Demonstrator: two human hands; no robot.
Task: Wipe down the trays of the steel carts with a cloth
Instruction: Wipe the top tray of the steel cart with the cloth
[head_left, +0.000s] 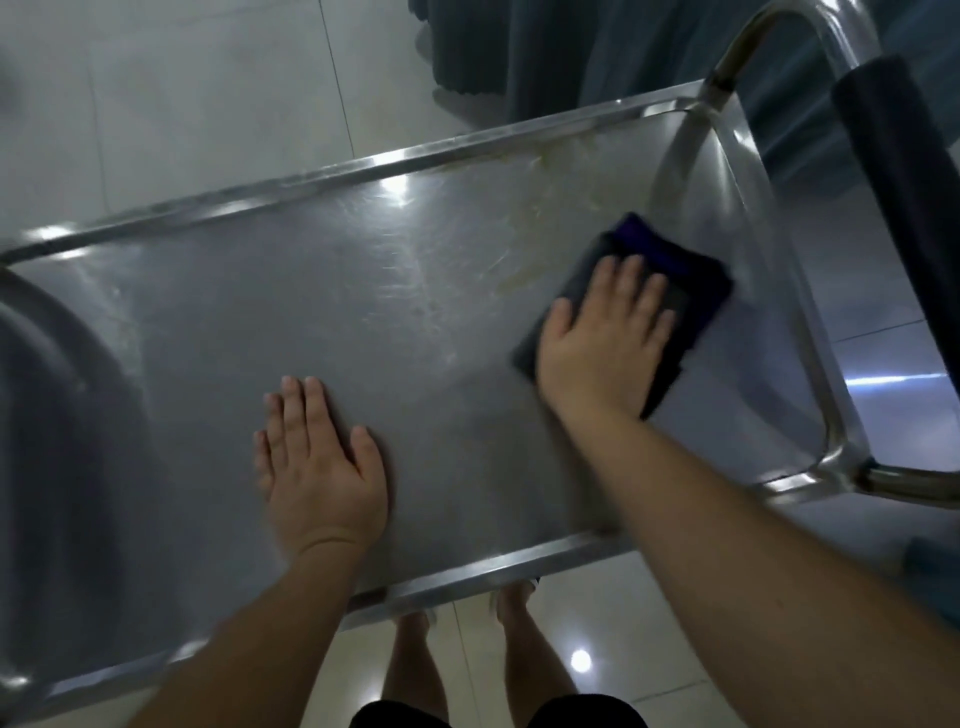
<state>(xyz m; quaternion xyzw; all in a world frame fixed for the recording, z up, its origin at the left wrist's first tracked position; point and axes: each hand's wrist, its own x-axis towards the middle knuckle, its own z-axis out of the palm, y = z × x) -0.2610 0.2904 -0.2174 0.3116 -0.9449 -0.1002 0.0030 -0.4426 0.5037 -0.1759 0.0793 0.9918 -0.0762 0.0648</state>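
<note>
- Tray (291, 218) of the steel cart fills the view, top level, rim raised all round; yellowish smears near the far right corner.
- Cloth (670, 280), dark and folded, lies flat on the tray's right end, near those smears.
- Right hand (605, 343) presses the cloth, fingers straight, gripping nothing: flat pressure likely suits wiping.
- Left hand (319, 467) rests palm-down on bare steel, fingers released, probably steadying the cart.

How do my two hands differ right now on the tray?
The right hand presses flat on the dark cloth; the left hand rests bare on the steel tray. The right hand sits farther from the body, toward the handle end, near the yellowish smears; the left hand lies nearer the front rim. Both are palm-down with fingers straight.
</note>
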